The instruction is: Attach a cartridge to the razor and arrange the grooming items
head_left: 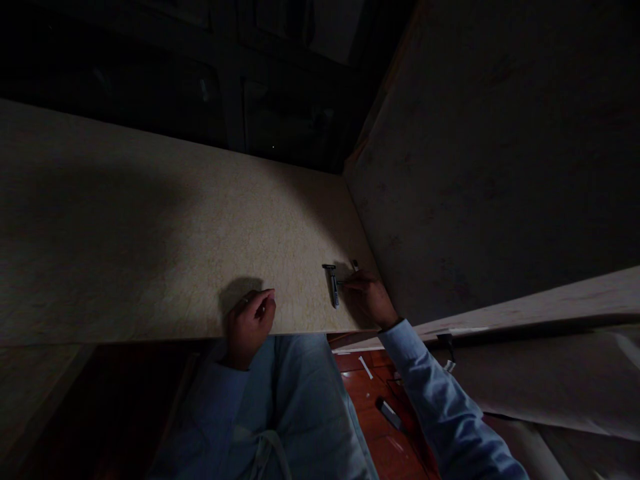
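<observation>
A dark razor (333, 287) with a T-shaped head lies on the pale marbled ledge (210, 233), its head pointing away from me. My right hand (369, 295) is just right of it, fingers pinched together and reaching to the razor's handle. A thin dark piece shows at those fingertips; whether it is separate from the razor I cannot tell. Just beyond the right hand lies a small dark-and-white item (355, 265), partly covered by the fingers. My left hand (251, 325) hovers at the ledge's front edge with fingers curled in and thumb near the forefinger, nothing visible in it.
Dark window panes (280, 120) stand behind the ledge, and a patterned wall (475, 167) bounds it on the right. Below, the reddish floor (357, 387) holds a white strip (365, 368), a dark oblong device (390, 415) and some cable. My legs (305, 400) are under the edge.
</observation>
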Motion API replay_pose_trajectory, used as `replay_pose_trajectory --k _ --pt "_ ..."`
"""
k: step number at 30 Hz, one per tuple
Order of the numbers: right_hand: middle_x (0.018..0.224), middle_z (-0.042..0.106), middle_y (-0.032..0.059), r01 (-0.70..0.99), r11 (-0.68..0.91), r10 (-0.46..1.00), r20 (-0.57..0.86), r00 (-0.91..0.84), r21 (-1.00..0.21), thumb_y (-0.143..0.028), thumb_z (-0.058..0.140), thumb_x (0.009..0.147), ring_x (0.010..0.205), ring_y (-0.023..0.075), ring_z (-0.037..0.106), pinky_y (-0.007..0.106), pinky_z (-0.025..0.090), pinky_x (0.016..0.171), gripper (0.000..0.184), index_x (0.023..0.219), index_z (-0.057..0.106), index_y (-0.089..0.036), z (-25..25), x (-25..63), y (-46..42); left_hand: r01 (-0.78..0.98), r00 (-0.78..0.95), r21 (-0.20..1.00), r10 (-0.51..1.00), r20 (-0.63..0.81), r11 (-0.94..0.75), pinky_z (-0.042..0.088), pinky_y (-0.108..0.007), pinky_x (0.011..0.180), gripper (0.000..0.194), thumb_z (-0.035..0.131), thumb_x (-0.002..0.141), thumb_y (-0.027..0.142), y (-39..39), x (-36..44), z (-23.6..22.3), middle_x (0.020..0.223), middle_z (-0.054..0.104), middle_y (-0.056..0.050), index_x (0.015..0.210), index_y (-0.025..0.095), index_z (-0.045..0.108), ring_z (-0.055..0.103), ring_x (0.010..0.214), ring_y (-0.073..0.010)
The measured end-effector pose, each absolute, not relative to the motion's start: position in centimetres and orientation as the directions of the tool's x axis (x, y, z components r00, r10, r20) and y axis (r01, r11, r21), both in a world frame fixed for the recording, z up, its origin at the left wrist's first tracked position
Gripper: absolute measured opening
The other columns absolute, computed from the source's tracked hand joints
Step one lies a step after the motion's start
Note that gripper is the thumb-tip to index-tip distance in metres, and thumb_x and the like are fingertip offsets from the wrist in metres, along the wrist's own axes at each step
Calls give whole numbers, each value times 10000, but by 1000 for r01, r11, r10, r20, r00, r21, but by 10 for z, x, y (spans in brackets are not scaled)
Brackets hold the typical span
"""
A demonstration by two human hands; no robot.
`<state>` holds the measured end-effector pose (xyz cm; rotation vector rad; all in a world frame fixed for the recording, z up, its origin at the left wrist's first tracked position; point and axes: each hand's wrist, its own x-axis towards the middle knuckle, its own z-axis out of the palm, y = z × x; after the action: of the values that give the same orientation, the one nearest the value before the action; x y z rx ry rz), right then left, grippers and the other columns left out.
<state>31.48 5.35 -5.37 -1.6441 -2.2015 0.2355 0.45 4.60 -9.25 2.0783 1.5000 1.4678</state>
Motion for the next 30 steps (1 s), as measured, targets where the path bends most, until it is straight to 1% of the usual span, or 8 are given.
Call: replay_pose_trajectory --k 3,7,13,16,19,21,25,30 --pt "1087 762 99 887 321 937 246 -247 -331 -148 619 912 1026 262 686 376 549 891 261 1034 818 -264 -53 313 51 611 -8 639 804 595 -467 529 -245 631 195 559 945 243 45 5 -92 772 754 -42 920 183 743 683 637 -136" --pt "1128 767 105 900 326 931 265 -252 -290 -189 599 937 1041 275 673 393 537 908 283 1144 781 -256 -53 308 46 603 -4 640 800 600 -477 536 -248 628 202 553 943 236 45 5 -92 782 761 -47 908 180 743 688 634 -139" --pt "1056 773 133 945 314 930 230 -287 -94 -168 588 939 965 292 642 383 496 852 263 1121 775 -206 -57 288 34 601 -8 648 807 591 -468 534 -248 623 200 558 938 237 44 5 -92 768 759 -43 912 182 748 687 627 -140" --pt "1077 767 147 956 290 930 246 -272 -41 -134 606 909 970 292 629 378 479 839 281 1140 759 -181 -61 280 27 594 -16 659 812 583 -461 533 -250 621 198 560 935 242 44 5 -94 775 760 -44 916 184 749 685 629 -141" --pt "1141 759 139 956 289 922 281 -265 -47 -111 609 900 1023 293 617 384 465 860 332 1194 737 -198 -64 279 25 588 -23 676 826 563 -444 546 -260 647 200 560 934 245 44 6 -96 799 764 -47 937 188 752 689 645 -146" --pt "1127 768 123 954 294 919 293 -266 -59 -115 610 902 1059 296 610 392 461 881 350 1212 731 -225 -64 280 25 586 -25 682 832 555 -437 552 -265 656 201 559 933 243 44 6 -96 804 766 -48 939 192 754 690 649 -148" --pt "1099 782 110 950 299 921 286 -264 -87 -138 593 924 1099 299 625 407 482 900 301 1161 753 -234 -63 285 27 591 -19 667 819 574 -454 547 -256 633 194 565 931 238 44 5 -94 798 767 -49 920 188 752 690 642 -144" --pt "1171 767 122 937 310 929 263 -262 -161 -114 611 900 1117 305 665 440 528 946 316 1150 762 -234 -64 290 28 604 -12 654 815 580 -456 549 -265 634 208 555 930 249 45 5 -92 781 764 -50 902 191 753 683 624 -147"
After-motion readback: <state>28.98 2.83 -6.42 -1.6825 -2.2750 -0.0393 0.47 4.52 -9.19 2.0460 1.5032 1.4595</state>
